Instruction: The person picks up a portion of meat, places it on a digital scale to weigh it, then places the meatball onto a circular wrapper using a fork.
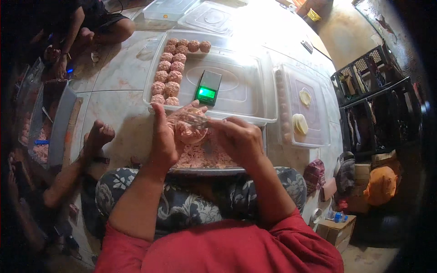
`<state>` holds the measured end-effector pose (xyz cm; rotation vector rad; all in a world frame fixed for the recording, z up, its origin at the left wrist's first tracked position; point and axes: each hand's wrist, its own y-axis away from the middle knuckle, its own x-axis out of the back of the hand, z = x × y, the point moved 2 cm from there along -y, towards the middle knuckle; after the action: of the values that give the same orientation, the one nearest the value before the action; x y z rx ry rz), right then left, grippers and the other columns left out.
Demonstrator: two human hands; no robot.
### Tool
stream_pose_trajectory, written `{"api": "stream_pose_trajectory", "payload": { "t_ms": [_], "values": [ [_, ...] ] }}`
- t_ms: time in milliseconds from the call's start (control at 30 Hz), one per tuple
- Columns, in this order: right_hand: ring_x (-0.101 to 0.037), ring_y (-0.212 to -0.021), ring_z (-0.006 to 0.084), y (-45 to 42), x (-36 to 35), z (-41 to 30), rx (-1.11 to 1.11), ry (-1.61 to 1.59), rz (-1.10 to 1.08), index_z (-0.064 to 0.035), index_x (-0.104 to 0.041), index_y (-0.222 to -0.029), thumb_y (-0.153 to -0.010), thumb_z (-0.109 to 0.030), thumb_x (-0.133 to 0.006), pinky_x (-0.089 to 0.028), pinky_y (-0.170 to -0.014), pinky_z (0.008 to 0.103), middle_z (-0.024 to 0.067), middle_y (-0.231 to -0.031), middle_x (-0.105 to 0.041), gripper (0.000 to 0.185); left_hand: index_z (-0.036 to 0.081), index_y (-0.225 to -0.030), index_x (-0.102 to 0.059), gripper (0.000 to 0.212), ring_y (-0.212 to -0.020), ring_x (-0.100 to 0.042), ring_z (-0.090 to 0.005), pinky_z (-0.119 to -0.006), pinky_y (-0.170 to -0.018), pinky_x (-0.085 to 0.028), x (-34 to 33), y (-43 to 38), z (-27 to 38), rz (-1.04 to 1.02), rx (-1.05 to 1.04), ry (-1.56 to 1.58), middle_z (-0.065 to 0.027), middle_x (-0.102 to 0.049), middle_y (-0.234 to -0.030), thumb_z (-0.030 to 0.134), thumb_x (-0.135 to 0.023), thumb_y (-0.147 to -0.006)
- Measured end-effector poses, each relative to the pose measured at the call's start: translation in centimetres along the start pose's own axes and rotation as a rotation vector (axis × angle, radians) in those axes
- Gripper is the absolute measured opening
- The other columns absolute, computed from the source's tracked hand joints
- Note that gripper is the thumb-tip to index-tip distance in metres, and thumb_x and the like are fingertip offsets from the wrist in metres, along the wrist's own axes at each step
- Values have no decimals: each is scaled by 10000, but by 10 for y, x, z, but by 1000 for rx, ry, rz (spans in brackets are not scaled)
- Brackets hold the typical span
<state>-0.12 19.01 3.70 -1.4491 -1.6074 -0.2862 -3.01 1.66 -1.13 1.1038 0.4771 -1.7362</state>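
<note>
My left hand (163,145), palm up, holds a pale round dough wrapper (195,138) heaped with pink minced filling (187,126). In my right hand (240,138) is a metal utensil (202,121), blurred, pressed against the filling; its exact kind cannot be told. Below both hands sits a tub (208,170) of minced filling (208,158), partly hidden by them. Just beyond, a clear plastic container (268,116) holds filled dumplings (174,76) lined along its left and back sides. A digital scale (208,87) with a lit green display stands inside it.
Dough wrappers (299,123) lie on a lidded plastic box (321,138) at right. Clear lids (208,17) are at the back. Other people sit at left, one leg (119,30) folded, beside a grey tub (61,112) of filling. A black rack (372,92) stands far right.
</note>
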Motion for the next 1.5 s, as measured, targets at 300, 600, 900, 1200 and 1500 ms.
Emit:
{"api": "stream_pose_trajectory", "payload": {
  "t_ms": [300,600,900,1200,1500],
  "values": [
    [-632,-694,304,5,-5,-13,1,-71,21,-133,-658,-1017,-794,-123,-645,-517,-591,381,101,-846,-623,224,-15,-1336,-352,759,-1206,-471,-299,-425,-1018,-388,-14,3,5,33,-128,5,-215,-446,-1321,612,-263,-917],
    [-638,-695,274,2,16,-19,-51,-51,76,-103,-647,-1056,-792,-85,-648,-517,-588,359,109,-865,-627,265,-21,-1357,-328,734,-1223,-447,-337,-458,-1024,-372,-1,-2,15,107,-260,44,-222,-437,-1324,574,-298,-929],
    [-623,-678,196,1,-5,12,-167,-357,60,-51,-668,-1001,-791,-1,-621,-495,-598,300,117,-813,-644,221,-9,-1363,-329,787,-1225,-449,-316,-444,-1031,-360,-7,5,13,23,-117,253,-209,-442,-1329,628,-311,-901],
    [-648,-691,290,-1,17,-6,-32,36,-40,-103,-646,-1003,-823,-75,-612,-510,-593,366,124,-843,-639,186,-19,-1360,-340,898,-1230,-439,-322,-453,-1050,-331,-6,5,9,26,-94,27,-223,-418,-1348,713,-322,-840],
    [-638,-755,320,-1,-2,12,-4,-188,21,-78,-617,-1023,-841,-45,-579,-501,-653,381,166,-858,-629,189,-53,-1371,-284,895,-1209,-462,-316,-425,-1041,-351,-11,6,8,-14,-54,110,-236,-459,-1293,684,-321,-864]
  ]
}}
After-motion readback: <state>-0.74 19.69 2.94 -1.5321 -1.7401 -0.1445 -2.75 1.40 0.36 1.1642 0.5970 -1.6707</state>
